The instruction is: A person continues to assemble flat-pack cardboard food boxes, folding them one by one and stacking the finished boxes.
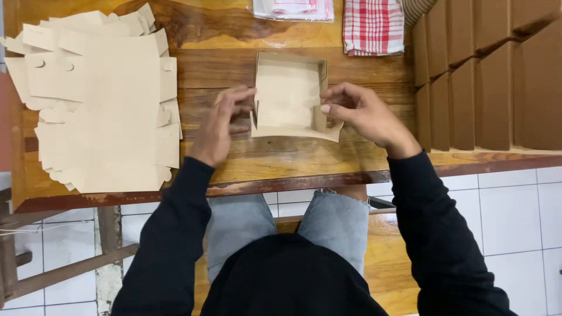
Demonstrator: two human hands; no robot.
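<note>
A partly folded tan cardboard box point(288, 96) lies open on the wooden table point(281, 158), its side walls raised and its near flap flat. My left hand point(221, 124) pinches the box's left wall with curled fingers. My right hand point(360, 112) grips the right wall near its front corner, thumb inside.
A loose stack of flat die-cut box blanks point(99, 99) covers the table's left part. Rows of folded brown boxes point(492, 76) stand at the right. A red checked cloth point(373, 26) and a clear plastic packet point(294, 9) lie at the far edge. White floor tiles show below.
</note>
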